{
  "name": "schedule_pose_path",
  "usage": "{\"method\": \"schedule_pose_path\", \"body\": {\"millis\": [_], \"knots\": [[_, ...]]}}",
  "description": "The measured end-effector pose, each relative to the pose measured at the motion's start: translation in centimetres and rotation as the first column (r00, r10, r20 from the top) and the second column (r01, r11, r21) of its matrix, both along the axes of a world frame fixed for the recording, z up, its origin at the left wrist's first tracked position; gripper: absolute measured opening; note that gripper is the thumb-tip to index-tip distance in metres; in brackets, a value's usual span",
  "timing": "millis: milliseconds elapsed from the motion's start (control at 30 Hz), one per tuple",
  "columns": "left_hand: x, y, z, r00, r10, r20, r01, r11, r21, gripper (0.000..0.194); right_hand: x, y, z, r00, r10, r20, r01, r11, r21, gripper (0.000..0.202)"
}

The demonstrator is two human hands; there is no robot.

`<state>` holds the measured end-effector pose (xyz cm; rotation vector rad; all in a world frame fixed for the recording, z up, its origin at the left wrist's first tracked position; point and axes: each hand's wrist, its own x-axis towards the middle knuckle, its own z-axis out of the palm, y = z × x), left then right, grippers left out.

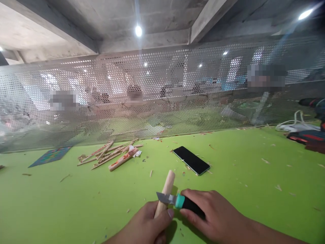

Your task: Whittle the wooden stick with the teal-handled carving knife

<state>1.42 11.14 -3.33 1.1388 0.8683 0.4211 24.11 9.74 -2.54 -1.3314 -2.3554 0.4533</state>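
Note:
My left hand (149,222) is closed around the lower part of a pale, rounded wooden stick (168,181), which points up and slightly right above the green table. In my right hand (215,211) is a carving knife (179,201) with a black and teal handle, fingers wrapped round the grip. Its short pointed blade lies across the stick, just above my left thumb. Whether the edge bites into the wood I cannot tell. The lower end of the stick is hidden in my left hand.
Beyond the stick, a black phone (191,160) lies on the green table (122,203). Thin wooden strips (106,154) and a red-stained wood piece (123,160) are at the left, near a patterned sheet (50,156). A power drill (309,135) stands far right. Perforated metal screen (152,101) behind.

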Motion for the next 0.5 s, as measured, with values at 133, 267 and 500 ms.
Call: {"method": "schedule_pose_path", "body": {"millis": [133, 267, 500], "knots": [[0.0, 0.0, -0.2, 1.000, 0.017, 0.005, -0.017, 1.000, -0.014, 0.057, 0.0, 0.0, 0.1, 1.000, 0.007, -0.002, -0.007, 1.000, -0.003, 0.040], [0.0, 0.1, 0.0, 1.000, 0.009, 0.017, -0.009, 1.000, -0.012, 0.058, 0.0, 0.1, 0.0, 1.000, 0.005, 0.006, -0.005, 1.000, 0.016, 0.039], [0.2, -0.2, 0.8, 1.000, -0.006, 0.011, 0.006, 1.000, 0.003, 0.058, 0.1, 0.1, -0.1, 1.000, 0.009, 0.013, -0.009, 1.000, 0.013, 0.038]]}}
